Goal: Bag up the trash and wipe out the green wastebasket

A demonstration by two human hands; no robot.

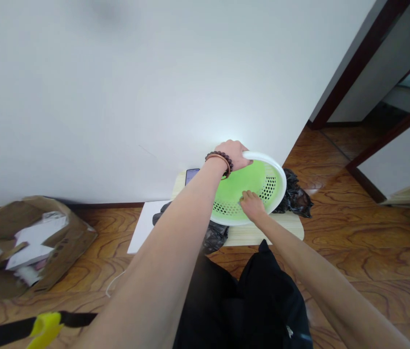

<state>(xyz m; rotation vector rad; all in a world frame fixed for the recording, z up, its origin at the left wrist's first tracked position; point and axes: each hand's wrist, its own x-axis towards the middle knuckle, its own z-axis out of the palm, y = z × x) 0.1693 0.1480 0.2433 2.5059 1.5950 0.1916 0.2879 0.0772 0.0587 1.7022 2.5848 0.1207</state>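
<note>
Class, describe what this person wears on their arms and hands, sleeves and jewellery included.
Both forearms are bare: no sleeves, no gloves. The left hand has a bracelet of dark brown beads at its wrist, with a thinner reddish-brown band beside it. The right hand wears nothing; no ring shows.

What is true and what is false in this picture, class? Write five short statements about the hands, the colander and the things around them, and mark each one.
1. The left hand grips the green colander at its far edge. True.
2. The right hand rests on the floor. False: it is inside the colander, touching its green inner surface.
3. A beaded bracelet sits on the left wrist. True.
4. The cardboard box stands on the small table. False: it lies on the wooden floor, off to the left.
5. A dark phone lies on the table near the wall. True.
</note>
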